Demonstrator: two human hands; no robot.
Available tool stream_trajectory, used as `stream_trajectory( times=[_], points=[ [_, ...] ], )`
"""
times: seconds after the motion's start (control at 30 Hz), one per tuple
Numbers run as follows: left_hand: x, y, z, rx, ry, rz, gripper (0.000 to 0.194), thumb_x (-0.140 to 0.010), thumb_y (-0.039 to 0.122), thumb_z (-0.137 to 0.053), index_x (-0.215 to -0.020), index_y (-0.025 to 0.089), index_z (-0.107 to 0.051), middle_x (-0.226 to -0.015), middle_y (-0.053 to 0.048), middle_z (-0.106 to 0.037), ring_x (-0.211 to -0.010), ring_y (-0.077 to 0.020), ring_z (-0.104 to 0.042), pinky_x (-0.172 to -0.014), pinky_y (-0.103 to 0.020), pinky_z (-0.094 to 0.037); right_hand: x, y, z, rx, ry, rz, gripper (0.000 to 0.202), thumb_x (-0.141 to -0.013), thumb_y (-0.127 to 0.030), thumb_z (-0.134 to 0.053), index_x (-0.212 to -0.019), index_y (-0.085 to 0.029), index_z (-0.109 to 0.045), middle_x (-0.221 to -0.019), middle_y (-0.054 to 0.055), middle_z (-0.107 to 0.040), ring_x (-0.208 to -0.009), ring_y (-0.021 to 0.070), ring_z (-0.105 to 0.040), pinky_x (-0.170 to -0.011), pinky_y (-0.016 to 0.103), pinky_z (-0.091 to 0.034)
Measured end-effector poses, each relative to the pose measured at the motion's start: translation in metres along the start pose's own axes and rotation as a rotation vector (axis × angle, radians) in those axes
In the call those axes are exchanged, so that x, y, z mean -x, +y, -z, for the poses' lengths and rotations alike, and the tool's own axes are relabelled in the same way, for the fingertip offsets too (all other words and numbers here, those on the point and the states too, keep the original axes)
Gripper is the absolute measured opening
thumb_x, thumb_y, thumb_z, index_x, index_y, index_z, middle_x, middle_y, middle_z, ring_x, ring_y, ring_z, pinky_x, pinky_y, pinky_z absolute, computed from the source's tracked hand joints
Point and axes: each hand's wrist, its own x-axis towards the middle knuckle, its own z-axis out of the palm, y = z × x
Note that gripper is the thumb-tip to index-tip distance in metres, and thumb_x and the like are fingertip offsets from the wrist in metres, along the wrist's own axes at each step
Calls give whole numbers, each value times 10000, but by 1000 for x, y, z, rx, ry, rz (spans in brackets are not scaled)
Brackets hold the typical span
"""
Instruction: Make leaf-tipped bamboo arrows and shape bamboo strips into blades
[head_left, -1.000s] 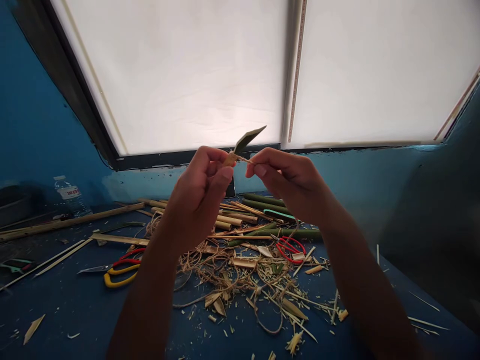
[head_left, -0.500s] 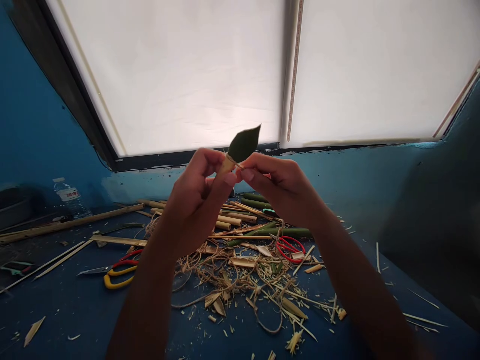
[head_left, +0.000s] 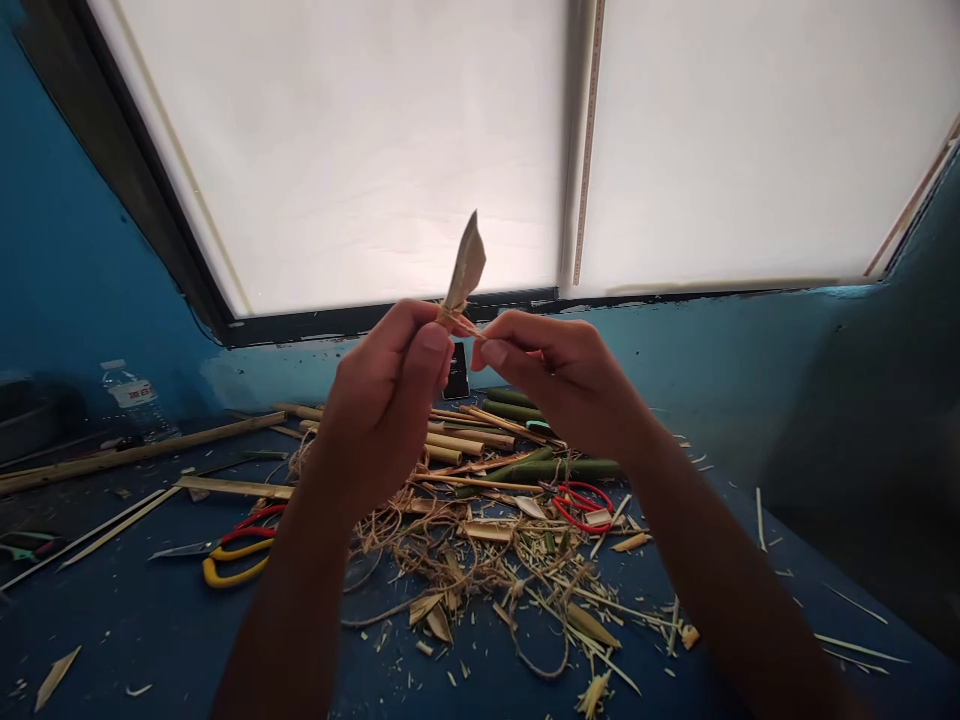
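Raised in front of the window, my left hand (head_left: 386, 390) grips a short bamboo handle, most of it hidden by the fingers. A pointed, leaf-shaped bamboo blade (head_left: 467, 265) sticks up out of its top end, seen nearly edge-on with its pale inner face showing. Twine (head_left: 466, 325) is wound round the joint between blade and handle. Just to the right, thumb and forefinger of my right hand (head_left: 559, 365) pinch the loose end of that twine and hold it taut.
Below lie tangled twine (head_left: 450, 540), bamboo tubes (head_left: 457, 440), green stalks (head_left: 555, 468) and many shavings. Red-and-yellow scissors (head_left: 240, 550) lie left, red-handled scissors (head_left: 581, 505) right. A phone (head_left: 455, 372) and a plastic bottle (head_left: 139, 400) stand at the back.
My left hand has rolled the handle, so the blade turned from its broad dark green face to nearly edge-on and more upright. My right hand keeps its pinch on the twine.
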Motion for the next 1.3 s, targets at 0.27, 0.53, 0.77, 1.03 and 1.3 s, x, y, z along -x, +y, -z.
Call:
stream_trajectory(
  times=[0.27,0.53,0.77,1.03,1.3],
  points=[
    [0,-6,1,110,-34,60,211,-997,454,-541,-1006,244,-566,-766,16,-531,-564,-83,-429,-458,-235,-341,0,-2,3,42,78,36,248,-1023,-329,-538,-869,-179,-661,-632,-45,-411,-547,76,-296,-511,247,-249],
    [-5,-12,3,-28,-25,26,161,-969,411,-605,-995,256,-570,-757,11,-523,-557,-83,-445,-432,-212,-344,1,-4,15,137,159,49,247,-1015,-286,-545,-827,-176,-662,-684,-20,-491,-584,84,-339,-535,256,-274],
    [-1,3,3,-93,-60,49,241,-1019,446,-492,-1012,239,-614,-714,6,-527,-565,-110,-452,-491,-274,-383,-1,-1,12,86,102,30,252,-1020,-319,-541,-860,-174,-671,-641,-35,-428,-554,78,-300,-511,256,-239],
    [1,6,0,124,-25,157,241,-884,427,-719,-984,267,-569,-779,23,-573,-497,-73,-419,-383,-226,-307,-1,0,8,36,47,36,237,-1021,-300,-532,-878,-170,-669,-631,-53,-386,-555,75,-265,-520,249,-240],
    [-2,11,1,-61,-45,55,219,-1002,443,-536,-968,246,-626,-700,3,-572,-536,-110,-497,-473,-294,-419,-2,3,6,21,4,56,235,-1026,-305,-528,-897,-166,-666,-642,-52,-424,-569,73,-285,-535,247,-253]
  ],
)
